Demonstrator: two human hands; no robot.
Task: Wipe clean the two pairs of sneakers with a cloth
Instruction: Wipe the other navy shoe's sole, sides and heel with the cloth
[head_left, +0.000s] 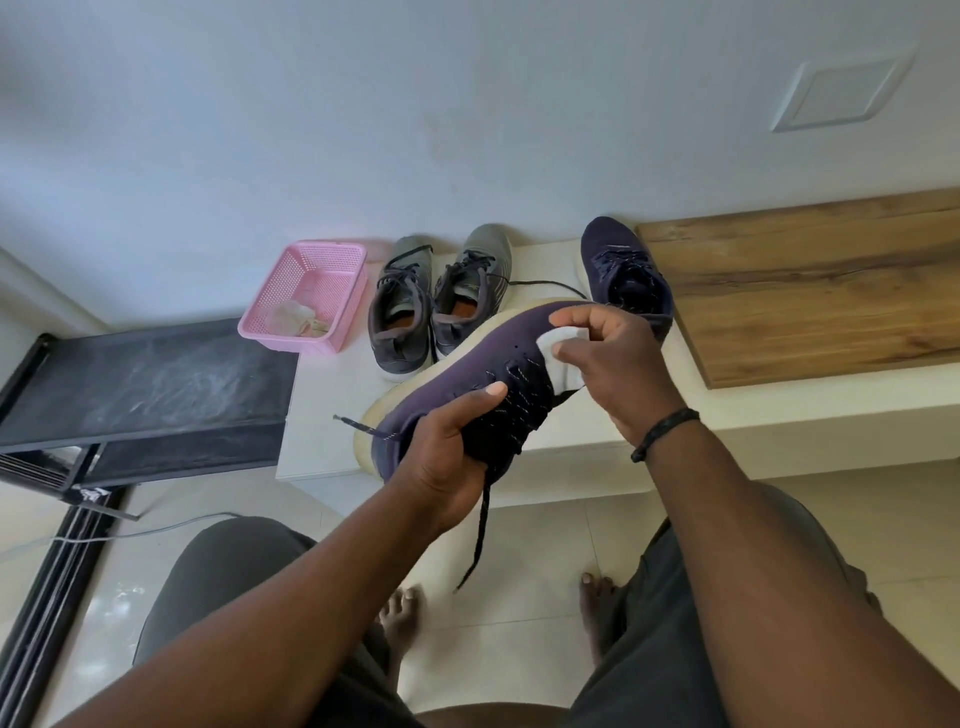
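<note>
Knees in dark shorts (218, 587) at 6 o'clock, bare feet on pale floor tiles (519, 597) between them. Left to right:
- Black wire-frame rack (145, 384) at 9 o'clock.
- Pink perforated plastic basket (306, 291) at 10–11 o'clock on the white low ledge (322, 441), crumpled pale rag inside.
- Grey lace-up sneaker pair (441, 296) at 12 o'clock, side by side, just beside the basket.
- Left hand (447, 452) gripping the dark purple knit sneaker with cream sole (467, 374) at its collar, thumb across the laces, shoe lifted off the ledge at centre.
- Right hand (618, 358) pinching a folded white cloth (558, 358) against the toe-side upper.
- Matching purple sneaker (623, 270) at 1 o'clock on the ledge, beside the wood-grain panel (810, 291).

Progress, my read: wiping shoe one of the purple pair. Can't tell if the others are already cleaned; likely three left.
</note>
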